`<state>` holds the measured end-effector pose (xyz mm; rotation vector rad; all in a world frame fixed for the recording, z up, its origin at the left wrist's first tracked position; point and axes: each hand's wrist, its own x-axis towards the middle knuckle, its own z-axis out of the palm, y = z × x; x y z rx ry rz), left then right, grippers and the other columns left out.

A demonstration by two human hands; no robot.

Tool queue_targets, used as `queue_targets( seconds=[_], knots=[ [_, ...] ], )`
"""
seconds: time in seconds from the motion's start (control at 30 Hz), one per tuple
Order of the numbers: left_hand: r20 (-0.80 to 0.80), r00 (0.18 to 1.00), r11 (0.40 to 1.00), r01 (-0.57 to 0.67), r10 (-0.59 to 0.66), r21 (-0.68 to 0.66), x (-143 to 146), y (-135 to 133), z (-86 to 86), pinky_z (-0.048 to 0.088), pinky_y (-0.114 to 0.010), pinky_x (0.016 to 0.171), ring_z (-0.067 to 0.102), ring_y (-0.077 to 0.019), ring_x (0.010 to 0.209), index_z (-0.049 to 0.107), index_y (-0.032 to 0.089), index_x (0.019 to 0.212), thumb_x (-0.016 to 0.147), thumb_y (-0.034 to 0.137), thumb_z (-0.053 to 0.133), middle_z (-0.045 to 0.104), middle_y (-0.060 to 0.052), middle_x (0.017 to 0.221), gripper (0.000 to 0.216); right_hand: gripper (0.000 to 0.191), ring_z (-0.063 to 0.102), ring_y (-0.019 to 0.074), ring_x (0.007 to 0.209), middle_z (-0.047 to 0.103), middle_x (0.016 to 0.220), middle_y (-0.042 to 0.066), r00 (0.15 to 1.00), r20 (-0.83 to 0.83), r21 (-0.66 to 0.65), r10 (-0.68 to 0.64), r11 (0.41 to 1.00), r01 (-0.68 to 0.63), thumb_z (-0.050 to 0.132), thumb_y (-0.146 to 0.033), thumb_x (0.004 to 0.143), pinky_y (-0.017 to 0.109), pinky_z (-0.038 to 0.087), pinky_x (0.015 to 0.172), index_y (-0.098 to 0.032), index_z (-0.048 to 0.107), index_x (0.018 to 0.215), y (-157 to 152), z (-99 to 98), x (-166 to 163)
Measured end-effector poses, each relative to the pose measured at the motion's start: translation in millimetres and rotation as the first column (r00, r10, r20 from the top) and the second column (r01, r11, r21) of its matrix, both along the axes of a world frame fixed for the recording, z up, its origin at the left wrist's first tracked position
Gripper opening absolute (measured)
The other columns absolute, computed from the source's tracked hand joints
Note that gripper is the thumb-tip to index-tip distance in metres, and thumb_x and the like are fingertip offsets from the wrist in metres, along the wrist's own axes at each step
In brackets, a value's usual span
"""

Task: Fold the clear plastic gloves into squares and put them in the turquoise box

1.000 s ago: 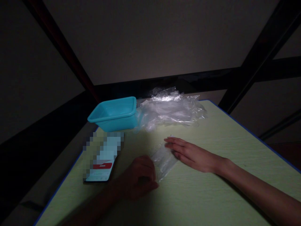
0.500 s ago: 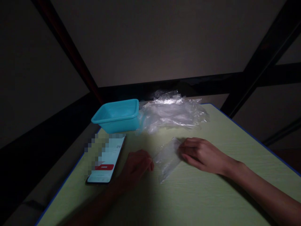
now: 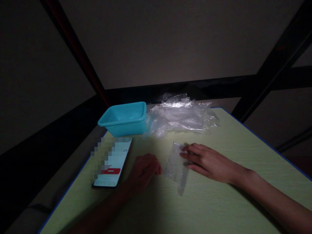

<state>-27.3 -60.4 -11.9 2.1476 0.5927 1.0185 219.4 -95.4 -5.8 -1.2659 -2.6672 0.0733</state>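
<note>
A small clear plastic bag (image 3: 176, 164) lies on the table between my two hands. My right hand (image 3: 203, 161) rests on the bag's right side, its fingers stretched out and spread, thumb apart. Just left of the bag, my left hand (image 3: 146, 170) sits in shadow with its fingers curled closed. I see nothing in it, and a narrow gap separates its fingertips from the bag. Behind both hands, a loose pile of clear plastic bags (image 3: 182, 117) spreads over the back of the table.
A turquoise plastic basket (image 3: 126, 127) stands at the back left, touching the pile's edge. In front of it lies a phone (image 3: 117, 161) with a lit screen, left of my left hand. The pale green table (image 3: 214, 208) has a blue edge, with a wall behind.
My right hand's fingers have spread from a closer curl. The small bag has turned, its lower end swinging to the right. My left hand stays curled in place; the whole view has shifted slightly.
</note>
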Motion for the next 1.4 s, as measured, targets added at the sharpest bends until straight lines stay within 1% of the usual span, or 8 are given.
queue_targets(
  seconds=[0.27, 0.4, 0.47, 0.5, 0.63, 0.77, 1.07, 1.4],
  knots=[
    [-0.087, 0.994, 0.997, -0.066, 0.062, -0.044, 0, 0, -1.1, 0.04, -0.022, 0.057, 0.054, -0.0111, 0.053, 0.05, 0.016, 0.051, 0.09, 0.031, 0.033, 0.057, -0.002, 0.053, 0.045, 0.033, 0.048, 0.0208, 0.115, 0.057, 0.122, 0.01, 0.977, -0.191, -0.087, 0.095, 0.99, -0.114, 0.039, -0.028, 0.092, 0.04, 0.036, 0.101, -0.017, 0.055, 0.119, 5, -4.8, 4],
    [-0.163, 0.975, 0.969, -0.179, 0.151, -0.171, 9, 5, -6.2, 0.042, -0.023, 0.06, 0.056, -0.013, 0.061, 0.056, 0.016, 0.063, 0.082, 0.026, 0.043, 0.06, -0.002, 0.064, 0.025, 0.028, 0.051, 0.023, 0.107, 0.058, 0.113, 0.012, 0.927, -0.359, -0.081, -0.108, 0.993, 0.085, 0.046, -0.027, 0.088, 0.04, 0.041, 0.092, -0.015, 0.055, 0.112, 10, -10.3, 3],
    [-0.165, 0.962, 0.931, -0.256, 0.219, -0.261, 17, 11, -10.3, 0.045, -0.023, 0.061, 0.057, -0.0134, 0.068, 0.057, 0.015, 0.078, 0.074, 0.02, 0.05, 0.062, -0.003, 0.08, 0.01, 0.028, 0.053, 0.0246, 0.098, 0.059, 0.104, 0.013, 0.876, -0.428, -0.107, -0.224, 0.974, 0.197, 0.053, -0.029, 0.083, 0.041, 0.043, 0.086, -0.015, 0.055, 0.106, 15, -13.4, 1],
    [-0.185, 0.948, 0.907, -0.305, 0.26, -0.291, 21, 15, -12.2, 0.045, -0.023, 0.062, 0.058, -0.0132, 0.069, 0.057, 0.015, 0.082, 0.07, 0.016, 0.051, 0.062, -0.004, 0.084, 0.013, 0.027, 0.054, 0.0248, 0.093, 0.059, 0.099, 0.012, 0.85, -0.451, -0.128, -0.272, 0.962, 0.24, 0.056, -0.031, 0.08, 0.041, 0.044, 0.082, -0.015, 0.056, 0.103, 18, -14.9, 1],
    [-0.249, 0.918, 0.895, -0.368, 0.307, -0.252, 41, 36, -16.6, 0.046, -0.024, 0.064, 0.057, -0.0152, 0.077, 0.057, 0.014, 0.082, 0.065, 0.01, 0.056, 0.059, -0.003, 0.085, 0.018, 0.017, 0.053, 0.02, 0.07, 0.055, 0.075, 0.005, 0.766, -0.495, -0.223, -0.41, 0.912, 0.344, 0.056, -0.034, 0.076, 0.033, 0.044, 0.063, -0.017, 0.054, 0.079, 31, -20.6, 1],
    [-0.257, 0.917, 0.911, -0.36, 0.305, -0.203, 56, 55, -17.2, 0.045, -0.024, 0.066, 0.054, -0.0124, 0.069, 0.057, 0.014, 0.067, 0.062, 0.003, 0.057, 0.054, 0.001, 0.072, 0.013, 0.013, 0.048, 0.0152, 0.058, 0.049, 0.064, 0.001, 0.754, -0.489, -0.258, -0.439, 0.898, 0.356, 0.054, -0.03, 0.074, 0.027, 0.039, 0.053, -0.019, 0.05, 0.068, 40, -24.2, 2],
    [-0.235, 0.914, 0.931, -0.356, 0.33, -0.08, 60, 53, -25.6, 0.042, -0.026, 0.073, 0.052, -0.0142, 0.076, 0.056, 0.015, 0.063, 0.062, -0.001, 0.059, 0.051, 0.001, 0.071, 0.017, 0.009, 0.046, 0.0141, 0.056, 0.049, 0.063, 0.0, 0.752, -0.467, -0.265, -0.466, 0.885, 0.383, 0.055, -0.022, 0.07, 0.026, 0.035, 0.052, -0.019, 0.05, 0.063, 43, -26.2, 3],
    [-0.23, 0.915, 0.936, -0.35, 0.332, -0.04, 59, 54, -29.5, 0.042, -0.027, 0.073, 0.052, -0.0149, 0.076, 0.055, 0.016, 0.064, 0.063, -0.001, 0.059, 0.051, 0.001, 0.071, 0.017, 0.008, 0.048, 0.0154, 0.061, 0.051, 0.065, 0.001, 0.745, -0.479, -0.254, -0.465, 0.885, 0.39, 0.055, -0.021, 0.071, 0.027, 0.036, 0.056, -0.019, 0.053, 0.064, 44, -32.4, 3]
  ],
)
